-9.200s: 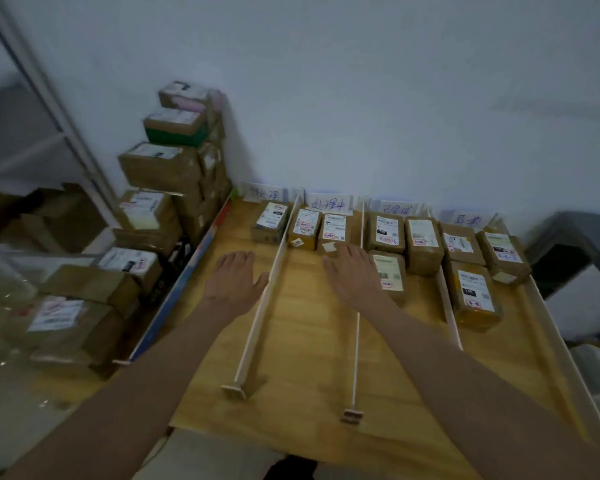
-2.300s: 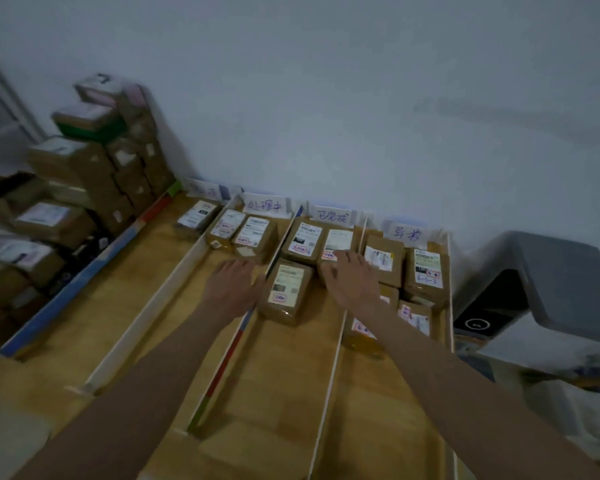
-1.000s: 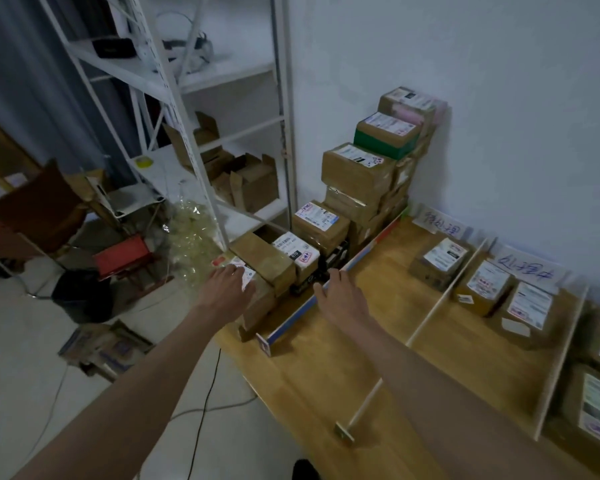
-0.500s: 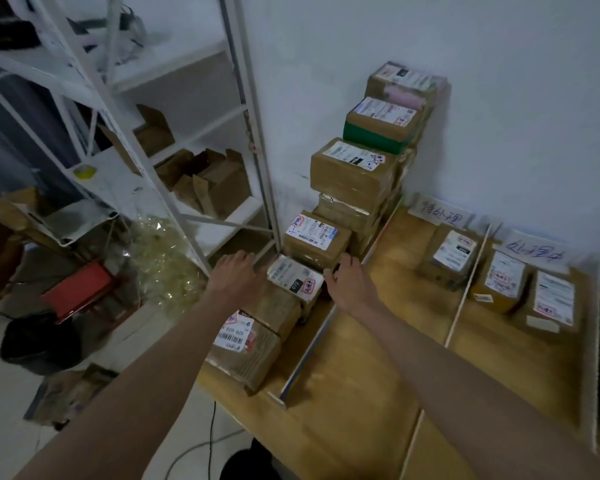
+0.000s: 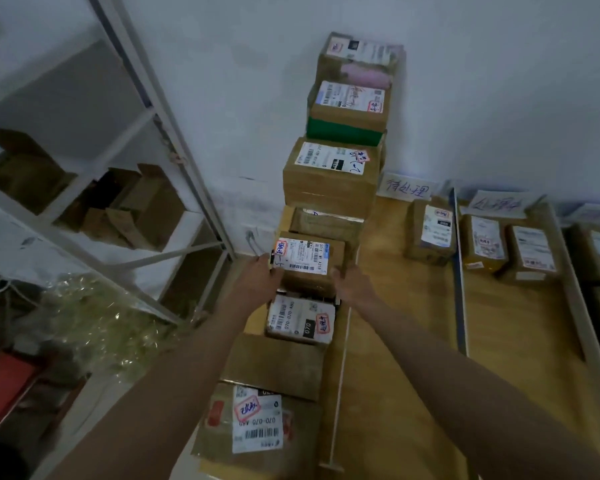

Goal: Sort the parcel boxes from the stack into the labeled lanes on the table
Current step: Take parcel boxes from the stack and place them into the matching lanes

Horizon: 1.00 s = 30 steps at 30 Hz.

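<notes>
Left hand (image 5: pixel 261 277) and right hand (image 5: pixel 353 281) clamp a brown labelled cardboard parcel (image 5: pixel 307 261), hemmed by stacked boxes (image 5: pixel 333 174) behind, white metal shelving (image 5: pixel 146 140) leftward.

Parcel storeroom: stacked labeled boxes (image 5: pixel 329 174), metal shelving (image 5: pixel 160 140), sorting table (image 5: pixel 395 341).

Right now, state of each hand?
Left hand: gripping the left side of the parcel box.
Right hand: gripping the same box's right side.
</notes>
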### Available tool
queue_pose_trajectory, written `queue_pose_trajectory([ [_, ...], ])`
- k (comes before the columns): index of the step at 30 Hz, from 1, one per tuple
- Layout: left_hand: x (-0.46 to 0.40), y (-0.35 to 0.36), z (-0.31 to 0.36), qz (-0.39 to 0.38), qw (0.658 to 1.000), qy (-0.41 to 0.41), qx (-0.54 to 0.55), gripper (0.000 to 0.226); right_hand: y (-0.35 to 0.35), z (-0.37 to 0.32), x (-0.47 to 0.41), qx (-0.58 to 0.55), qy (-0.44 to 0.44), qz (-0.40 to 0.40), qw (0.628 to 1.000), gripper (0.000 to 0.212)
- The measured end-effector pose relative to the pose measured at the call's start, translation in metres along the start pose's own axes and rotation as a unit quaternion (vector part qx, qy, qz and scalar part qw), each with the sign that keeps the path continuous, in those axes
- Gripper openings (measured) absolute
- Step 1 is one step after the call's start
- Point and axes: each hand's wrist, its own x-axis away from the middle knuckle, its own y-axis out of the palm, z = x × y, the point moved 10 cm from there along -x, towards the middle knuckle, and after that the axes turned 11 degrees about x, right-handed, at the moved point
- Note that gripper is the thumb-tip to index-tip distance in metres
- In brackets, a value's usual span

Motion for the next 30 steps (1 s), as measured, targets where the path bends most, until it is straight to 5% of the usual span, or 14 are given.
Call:
queue_pose_trajectory([
  [5,-0.016,0.018,-0.009,-0.020,0.999,0.018,0.037,0.036,0.016,0.004,-0.002,-0.076,0.050,-0.015,0.996,0.044],
  [17,0.023,-0.019,0.033,-0.014,0.990,0.089,0.104,0.043,-0.038,-0.008,0.048,-0.264,0.020,0.116,0.957,0.045],
  [25,0.028,-0.061,0.040,-0.001,0.993,0.040,0.108,0.055,-0.087,-0.006,0.070,-0.285,0.006,0.075,0.955,0.031],
  [30,0.040,-0.025,0.068,-0.216,0.971,0.032,0.096,0.067,-0.103,-0.019,0.083,-0.236,-0.017,-0.009,0.972,0.033],
])
